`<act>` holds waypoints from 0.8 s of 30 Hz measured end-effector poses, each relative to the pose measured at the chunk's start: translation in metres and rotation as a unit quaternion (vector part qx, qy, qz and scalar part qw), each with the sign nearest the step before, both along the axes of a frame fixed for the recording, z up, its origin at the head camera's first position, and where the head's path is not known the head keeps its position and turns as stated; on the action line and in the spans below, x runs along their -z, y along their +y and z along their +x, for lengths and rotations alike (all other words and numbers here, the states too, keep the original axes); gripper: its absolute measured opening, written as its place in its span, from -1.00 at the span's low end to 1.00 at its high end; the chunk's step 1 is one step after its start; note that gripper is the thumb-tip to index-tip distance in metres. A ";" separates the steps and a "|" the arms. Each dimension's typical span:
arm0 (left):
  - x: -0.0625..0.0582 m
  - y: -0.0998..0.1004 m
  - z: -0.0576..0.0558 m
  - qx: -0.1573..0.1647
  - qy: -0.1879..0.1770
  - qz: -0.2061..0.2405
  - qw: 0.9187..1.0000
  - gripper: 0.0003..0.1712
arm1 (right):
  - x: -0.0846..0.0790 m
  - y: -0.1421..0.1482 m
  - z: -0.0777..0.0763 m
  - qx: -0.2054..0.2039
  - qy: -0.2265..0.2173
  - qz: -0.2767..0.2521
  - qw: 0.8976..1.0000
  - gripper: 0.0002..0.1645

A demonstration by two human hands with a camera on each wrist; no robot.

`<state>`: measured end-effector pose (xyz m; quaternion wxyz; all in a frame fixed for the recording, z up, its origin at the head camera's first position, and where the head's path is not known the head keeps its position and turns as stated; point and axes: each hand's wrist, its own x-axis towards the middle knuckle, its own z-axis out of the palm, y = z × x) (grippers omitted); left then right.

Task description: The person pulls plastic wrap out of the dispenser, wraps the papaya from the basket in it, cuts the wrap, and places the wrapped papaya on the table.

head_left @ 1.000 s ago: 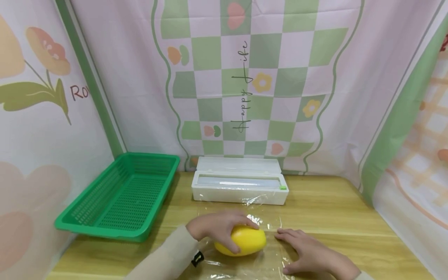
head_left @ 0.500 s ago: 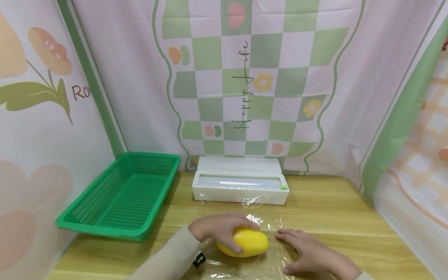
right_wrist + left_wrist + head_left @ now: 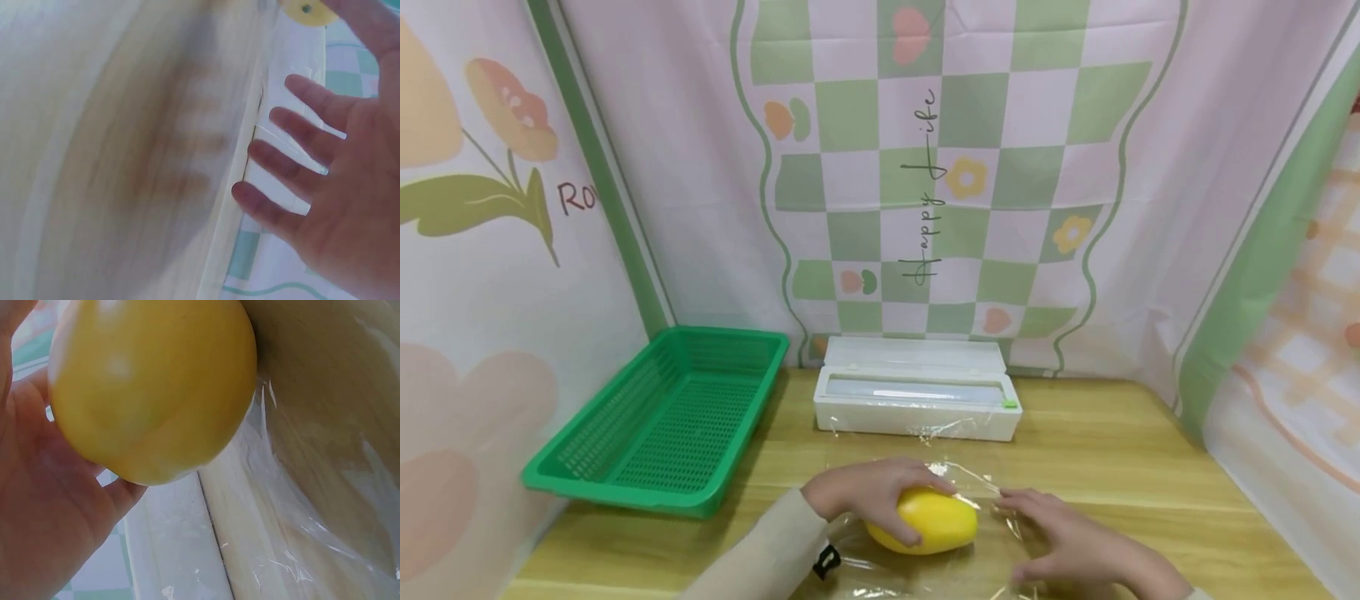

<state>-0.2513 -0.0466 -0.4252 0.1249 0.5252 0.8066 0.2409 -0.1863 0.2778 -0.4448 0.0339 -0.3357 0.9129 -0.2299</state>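
Observation:
A smooth, yellow oval fruit (image 3: 928, 522) lies on clear plastic wrap (image 3: 917, 575) spread over the wooden table. My left hand (image 3: 874, 497) grips it from the left and above, thumb on the near side and fingers over the far side. In the left wrist view the fruit (image 3: 153, 387) is large, with the left palm (image 3: 56, 494) beside it. My right hand (image 3: 1078, 542) is at the wrap's right edge, apart from the fruit. The right wrist view shows the right hand's fingers (image 3: 287, 165) spread and fairly straight; whether they touch the wrap is unclear.
Behind the fruit stands a white wrap box (image 3: 917, 421), lid up, with a roll inside and a green piece at its right end. The film runs from it toward me. A green perforated basket (image 3: 730, 467) sits at left. Printed curtains enclose the table.
The right hand has shifted slightly to the right, and the wrap's edge near it looks more creased. The left hand keeps its grip on the fruit, which has moved slightly right in view.

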 end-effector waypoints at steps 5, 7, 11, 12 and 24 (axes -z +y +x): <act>0.001 -0.002 -0.001 -0.006 -0.001 0.006 1.000 -0.17 | -0.002 0.007 0.001 -0.013 0.018 -0.024 0.999 -0.09; 0.001 -0.004 -0.001 -0.006 0.000 0.010 1.000 -0.17 | -0.003 0.009 0.001 -0.017 0.021 -0.034 0.999 -0.15; -0.006 -0.013 0.004 -0.017 0.006 0.027 0.999 -0.20 | -0.003 0.007 0.002 -0.037 0.011 -0.069 0.997 -0.36; -0.009 -0.017 0.006 -0.021 0.010 0.033 0.999 -0.21 | -0.003 0.006 0.003 -0.041 0.006 -0.079 0.996 -0.42; -0.011 -0.075 0.026 -0.059 -0.015 0.119 0.991 -0.68 | 0.007 -0.004 0.013 -0.145 -0.050 -0.115 0.982 -0.73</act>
